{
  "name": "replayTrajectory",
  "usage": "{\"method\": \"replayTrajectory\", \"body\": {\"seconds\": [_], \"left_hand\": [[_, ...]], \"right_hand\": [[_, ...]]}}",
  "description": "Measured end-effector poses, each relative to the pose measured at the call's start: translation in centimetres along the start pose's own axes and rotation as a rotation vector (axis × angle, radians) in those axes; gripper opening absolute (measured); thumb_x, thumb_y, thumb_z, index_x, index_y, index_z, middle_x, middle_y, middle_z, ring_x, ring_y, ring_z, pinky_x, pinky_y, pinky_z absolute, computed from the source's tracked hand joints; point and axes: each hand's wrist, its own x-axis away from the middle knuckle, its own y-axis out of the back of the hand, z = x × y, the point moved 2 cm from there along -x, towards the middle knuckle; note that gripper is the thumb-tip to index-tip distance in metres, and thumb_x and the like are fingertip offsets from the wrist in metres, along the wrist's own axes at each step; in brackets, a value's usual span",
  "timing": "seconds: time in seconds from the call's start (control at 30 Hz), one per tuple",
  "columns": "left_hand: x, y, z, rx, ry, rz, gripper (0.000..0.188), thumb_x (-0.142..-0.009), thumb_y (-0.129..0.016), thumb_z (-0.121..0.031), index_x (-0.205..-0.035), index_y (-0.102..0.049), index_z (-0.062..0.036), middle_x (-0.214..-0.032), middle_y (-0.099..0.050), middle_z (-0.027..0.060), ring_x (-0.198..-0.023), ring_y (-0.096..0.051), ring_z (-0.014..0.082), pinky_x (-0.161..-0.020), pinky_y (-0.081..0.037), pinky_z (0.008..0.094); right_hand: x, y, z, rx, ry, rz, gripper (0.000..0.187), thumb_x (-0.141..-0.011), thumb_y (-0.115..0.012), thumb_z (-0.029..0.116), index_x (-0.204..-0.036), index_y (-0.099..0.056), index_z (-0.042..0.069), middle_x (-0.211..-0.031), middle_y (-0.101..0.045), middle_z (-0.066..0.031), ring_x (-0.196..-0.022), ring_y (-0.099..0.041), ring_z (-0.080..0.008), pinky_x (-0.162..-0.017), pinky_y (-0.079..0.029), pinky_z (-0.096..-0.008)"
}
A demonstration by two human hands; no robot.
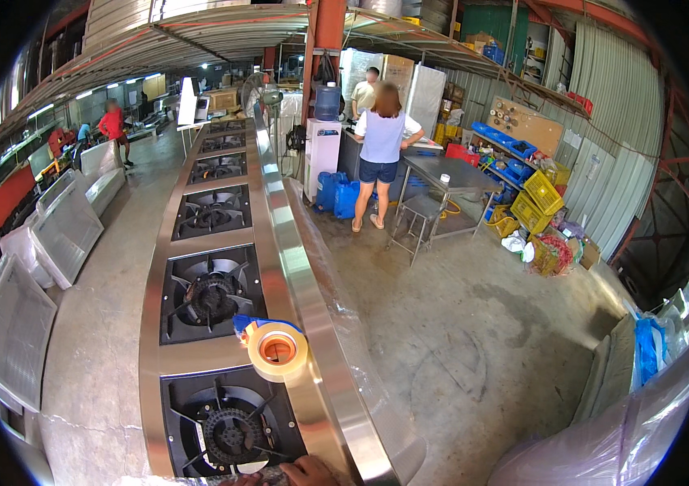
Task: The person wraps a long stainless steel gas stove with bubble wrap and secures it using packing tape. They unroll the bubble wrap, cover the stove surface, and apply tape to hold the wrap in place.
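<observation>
Only slivers of the hands reach the lower edge: the right hand sits by the nearest burner at the steel surface's near end, while the left hand is almost wholly cut off; whether they spread or pinch, one cannot tell. A raised rim edges the surface's right side, with concrete floor on both sides. At least five burners count (the farthest blur), and one tape roll partly hides a blue item.

A workshop: a long steel stove down the centre, corrugated metal wall at upper right, yellow crates at right, steel units at left
</observation>
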Motion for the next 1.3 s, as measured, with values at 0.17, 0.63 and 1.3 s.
{"method": "replayTrajectory", "body": {"seconds": [0.17, 0.63, 1.3], "left_hand": [[-0.3, 0.1, 0.0, -0.051, -0.029, -0.032, 0.074, -0.090, -0.058, -0.048, -0.153, -0.045, -0.0101, -0.158, -0.041, 0.0156, -0.145, -0.038, 0.0348, -0.115, -0.031, 0.0539], [-0.5, 1.0, -0.4, 0.125, 0.046, -0.110, 0.057, -0.094, -0.066, -0.036, -0.145, -0.056, -0.0109, -0.154, -0.046, 0.0168, -0.141, -0.045, 0.0352, -0.112, -0.036, 0.0517], [-0.7, 1.2, -0.4, 0.194, 0.090, -0.271, 0.045, -0.093, -0.071, -0.019, -0.136, -0.064, -0.0100, -0.148, -0.051, 0.0200, -0.136, -0.050, 0.0353, -0.107, -0.044, 0.0495]], "right_hand": [[-0.1, 0.3, 0.0, -0.056, -0.039, 0.008, 0.025, -0.081, -0.063, 0.006, -0.106, -0.068, 0.002, -0.095, -0.057, -0.0177, -0.091, -0.057, -0.0370, -0.080, -0.047, -0.0484], [-0.4, 0.7, 0.8, -0.121, -0.108, -0.053, 0.024, -0.083, -0.062, 0.005, -0.106, -0.069, 0.004, -0.092, -0.058, -0.0174, -0.090, -0.059, -0.0374, -0.078, -0.049, -0.0484], [-1.7, 2.1, 1.8, -0.213, -0.185, -0.047, 0.026, -0.086, -0.062, 0.005, -0.111, -0.067, 0.001, -0.091, -0.058, -0.0195, -0.085, -0.058, -0.0391, -0.075, -0.048, -0.0495]]}}
